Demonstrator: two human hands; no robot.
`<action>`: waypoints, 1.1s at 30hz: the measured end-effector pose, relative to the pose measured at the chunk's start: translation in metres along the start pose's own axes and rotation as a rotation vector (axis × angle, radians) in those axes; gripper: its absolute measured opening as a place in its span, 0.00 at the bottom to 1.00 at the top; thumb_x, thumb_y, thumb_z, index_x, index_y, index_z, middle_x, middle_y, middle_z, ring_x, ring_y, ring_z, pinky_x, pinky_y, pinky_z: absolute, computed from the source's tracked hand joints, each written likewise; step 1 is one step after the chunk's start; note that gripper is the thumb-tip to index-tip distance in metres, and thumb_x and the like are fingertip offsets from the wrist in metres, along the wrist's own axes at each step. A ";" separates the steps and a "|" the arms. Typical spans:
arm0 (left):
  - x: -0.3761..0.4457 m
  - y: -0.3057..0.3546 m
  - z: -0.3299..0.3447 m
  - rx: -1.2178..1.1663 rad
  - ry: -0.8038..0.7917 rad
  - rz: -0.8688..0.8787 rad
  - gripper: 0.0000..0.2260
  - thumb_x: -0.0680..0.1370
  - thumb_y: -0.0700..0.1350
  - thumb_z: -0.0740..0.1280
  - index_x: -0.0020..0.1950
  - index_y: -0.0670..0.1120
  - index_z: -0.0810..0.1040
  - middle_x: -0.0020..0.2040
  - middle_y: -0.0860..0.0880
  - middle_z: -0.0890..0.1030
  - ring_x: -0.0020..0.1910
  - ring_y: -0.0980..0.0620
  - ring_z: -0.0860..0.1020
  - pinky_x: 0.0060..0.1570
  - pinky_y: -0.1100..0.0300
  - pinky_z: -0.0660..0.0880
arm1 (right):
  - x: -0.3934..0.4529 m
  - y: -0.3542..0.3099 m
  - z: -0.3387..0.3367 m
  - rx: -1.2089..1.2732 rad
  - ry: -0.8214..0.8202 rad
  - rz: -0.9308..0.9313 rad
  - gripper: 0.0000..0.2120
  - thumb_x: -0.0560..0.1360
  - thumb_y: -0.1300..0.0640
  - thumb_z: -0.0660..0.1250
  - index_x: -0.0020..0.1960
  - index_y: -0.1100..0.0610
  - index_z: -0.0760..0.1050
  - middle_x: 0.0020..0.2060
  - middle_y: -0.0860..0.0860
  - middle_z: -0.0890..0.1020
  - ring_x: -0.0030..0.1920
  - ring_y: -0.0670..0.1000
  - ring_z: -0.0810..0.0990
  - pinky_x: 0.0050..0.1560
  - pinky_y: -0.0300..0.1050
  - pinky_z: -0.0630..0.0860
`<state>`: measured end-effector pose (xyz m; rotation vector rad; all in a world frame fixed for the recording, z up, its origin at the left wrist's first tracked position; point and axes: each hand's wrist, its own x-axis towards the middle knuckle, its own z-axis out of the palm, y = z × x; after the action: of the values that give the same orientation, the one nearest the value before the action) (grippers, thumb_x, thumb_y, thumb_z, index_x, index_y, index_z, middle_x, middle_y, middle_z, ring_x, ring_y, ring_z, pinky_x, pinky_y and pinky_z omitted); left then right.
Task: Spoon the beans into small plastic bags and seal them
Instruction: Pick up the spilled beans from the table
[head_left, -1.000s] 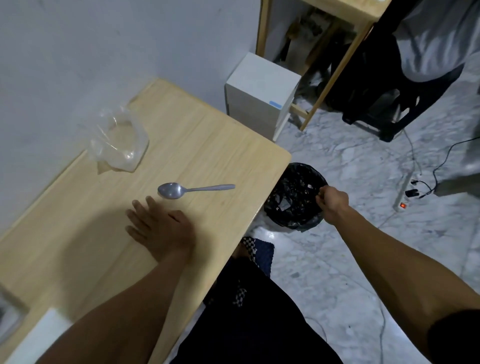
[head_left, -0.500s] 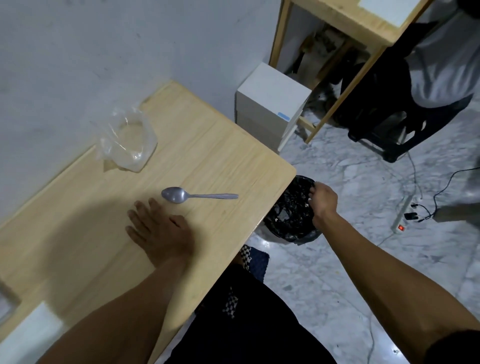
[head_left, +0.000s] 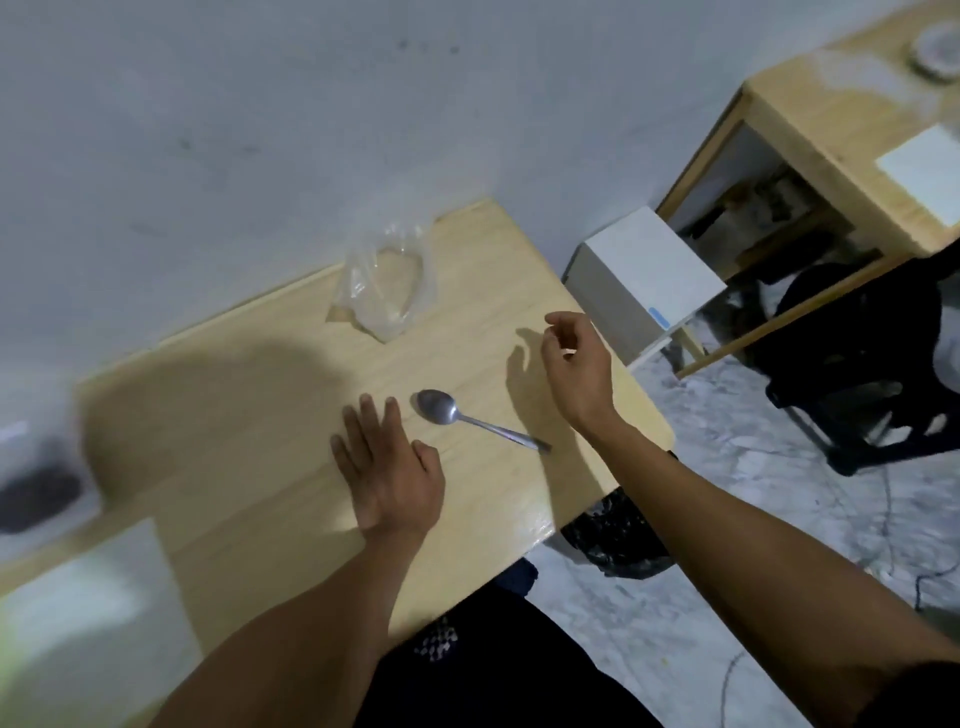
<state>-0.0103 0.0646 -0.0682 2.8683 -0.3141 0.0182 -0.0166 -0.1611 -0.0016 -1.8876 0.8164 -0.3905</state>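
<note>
The right hand (head_left: 574, 364), loosely curled and empty, has been brought back from the bin to the bench (head_left: 249, 395), above the spoon (head_left: 441, 408) at one o'clock from the flat-spread left hand (head_left: 387, 467), so spooning can begin.

I sit in a plain room of a home: my pale wooden worktop (head_left: 249, 415) meets a bare white wall (head_left: 260, 130), marble-patterned floor tiles (head_left: 753, 519) lie at lower right, and a second wooden desk (head_left: 831, 104) stands at upper right.
</note>
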 end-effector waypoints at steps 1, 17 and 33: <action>0.000 0.001 -0.002 0.022 -0.022 0.000 0.27 0.76 0.47 0.57 0.76 0.43 0.65 0.78 0.38 0.61 0.78 0.37 0.57 0.75 0.38 0.54 | 0.007 -0.007 0.013 -0.016 -0.067 -0.028 0.11 0.80 0.60 0.61 0.61 0.55 0.75 0.52 0.49 0.80 0.50 0.46 0.78 0.47 0.31 0.73; 0.003 0.006 -0.008 -0.011 -0.009 -0.061 0.29 0.72 0.46 0.61 0.74 0.44 0.69 0.79 0.42 0.61 0.80 0.43 0.55 0.76 0.40 0.55 | 0.054 -0.040 0.118 -0.499 -0.310 -0.623 0.12 0.75 0.59 0.66 0.58 0.55 0.77 0.64 0.58 0.70 0.62 0.60 0.68 0.59 0.54 0.72; 0.002 -0.013 -0.012 -0.124 -0.130 0.036 0.31 0.74 0.53 0.52 0.75 0.45 0.67 0.78 0.41 0.61 0.78 0.39 0.56 0.75 0.38 0.53 | -0.027 -0.055 -0.008 -0.170 0.062 -0.439 0.13 0.80 0.56 0.65 0.64 0.52 0.76 0.50 0.45 0.78 0.50 0.48 0.77 0.47 0.31 0.72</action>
<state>-0.0052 0.0792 -0.0594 2.7462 -0.3784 -0.1761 -0.0207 -0.1327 0.0527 -2.2252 0.4799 -0.6689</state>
